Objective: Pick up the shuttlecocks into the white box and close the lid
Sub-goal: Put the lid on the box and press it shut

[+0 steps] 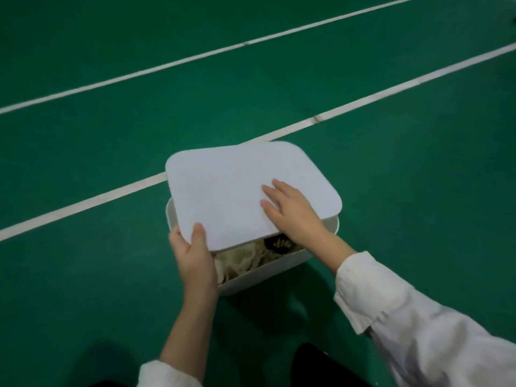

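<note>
Head view: left grip (192,255) pinches lid (237,185) corner above white box (265,272).

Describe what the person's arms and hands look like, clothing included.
Both the left hand and the right hand are bare: no gloves, rings or watch show. The right sleeve is white, loose and creased, with a cuff near the wrist. The left sleeve, also white, stops further up the forearm.

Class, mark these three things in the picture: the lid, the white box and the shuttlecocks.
lid (237,185), head view, bare middle of its top face.
white box (265,272), head view, near outer wall.
shuttlecocks (240,259), head view, cream feathers showing in the gap under the lid.
</note>
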